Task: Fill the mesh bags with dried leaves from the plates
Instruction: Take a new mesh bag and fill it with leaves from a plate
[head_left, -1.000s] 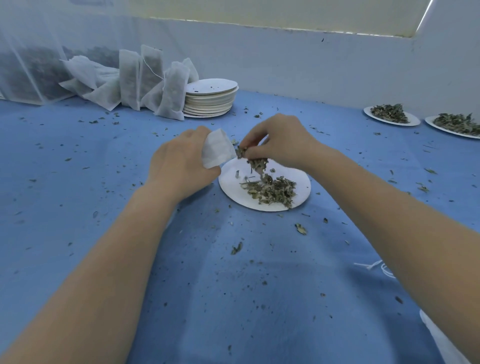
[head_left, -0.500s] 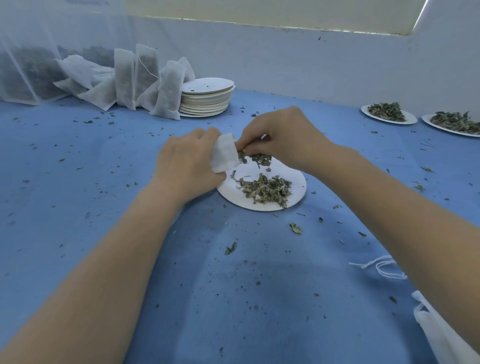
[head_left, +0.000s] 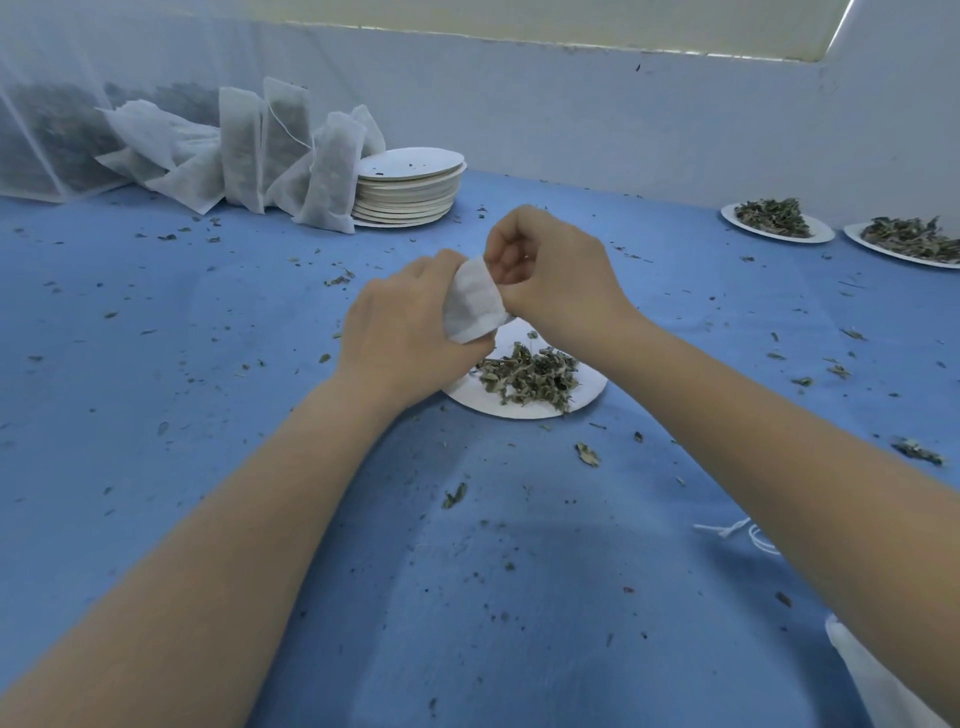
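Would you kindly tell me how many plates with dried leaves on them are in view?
3. One plate lies just below the hands at the centre; the second plate and third plate sit side by side at the far right, the third cut off by the frame. More may lie outside it.

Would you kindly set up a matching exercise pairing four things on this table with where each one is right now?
Things:
1. small mesh bag
2. stack of empty plates
3. filled mesh bags
4. plate with leaves

Places:
A. leaning in a row at the far left
B. gripped by the left hand, the right hand at its mouth
C. on the blue cloth, just below both hands
D. at the far end, beside the filled bags

Pairs: 1-B, 2-D, 3-A, 4-C
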